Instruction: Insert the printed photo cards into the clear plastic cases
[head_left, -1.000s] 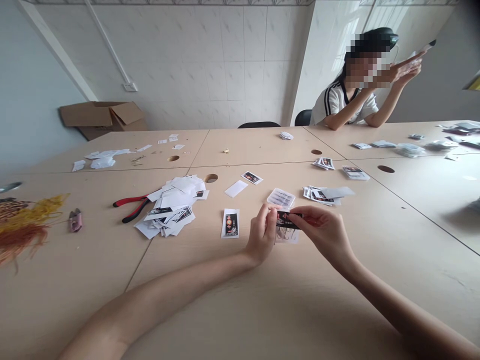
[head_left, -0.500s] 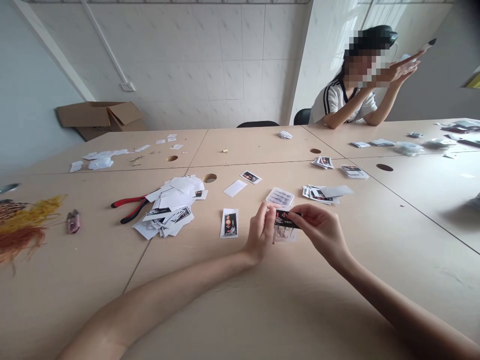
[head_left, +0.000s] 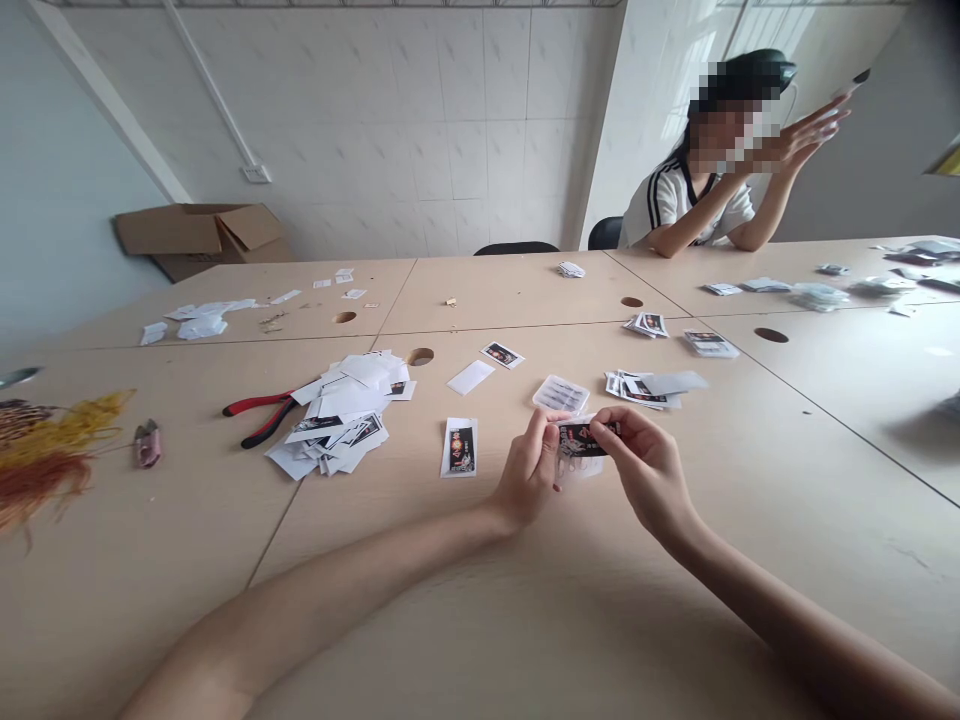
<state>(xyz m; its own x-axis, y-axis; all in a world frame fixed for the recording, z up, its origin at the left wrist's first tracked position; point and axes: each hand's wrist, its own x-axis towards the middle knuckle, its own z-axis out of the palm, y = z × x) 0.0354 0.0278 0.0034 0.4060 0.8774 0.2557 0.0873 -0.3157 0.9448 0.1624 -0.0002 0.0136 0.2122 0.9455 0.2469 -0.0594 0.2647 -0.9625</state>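
Observation:
Both my hands hold one small clear packet with a black printed card top (head_left: 579,441) just above the table. My left hand (head_left: 529,472) pinches its left end and my right hand (head_left: 646,470) pinches its right end, fingers closed on it. A printed card (head_left: 460,447) lies flat to the left of my left hand. A small clear plastic box (head_left: 561,394) sits just beyond my hands. A pile of white and printed cards (head_left: 343,412) lies further left.
Red-handled pliers (head_left: 259,413) lie left of the card pile. Yellow and orange tassels (head_left: 45,450) sit at the far left edge. More card stacks (head_left: 643,388) lie beyond my right hand. A person (head_left: 705,190) sits across the table, hands raised. A cardboard box (head_left: 196,236) rests at the back left.
My hands have shifted slightly with the packet, and my right fingers have moved further over its top. The person opposite lifted their hands a little.

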